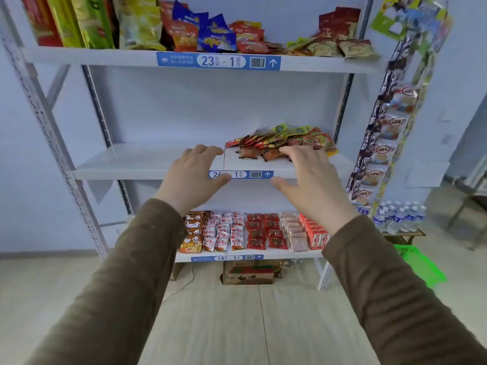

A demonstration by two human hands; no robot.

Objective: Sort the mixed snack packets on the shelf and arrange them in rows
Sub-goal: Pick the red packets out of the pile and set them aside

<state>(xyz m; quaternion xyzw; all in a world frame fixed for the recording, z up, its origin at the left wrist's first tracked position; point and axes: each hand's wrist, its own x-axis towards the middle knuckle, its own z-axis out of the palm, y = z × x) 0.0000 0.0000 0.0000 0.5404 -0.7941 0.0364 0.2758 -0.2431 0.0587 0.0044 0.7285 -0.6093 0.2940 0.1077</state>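
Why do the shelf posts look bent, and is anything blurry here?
Head view: wide-angle lens bows the white metal shelf post near the edge; the hanging strip of snack packets at right is smeared by motion; the open left hand and right hand are fairly sharp; lighting is soft and even.

Left hand [193, 173] hides part of the blue shelf label [241, 174]
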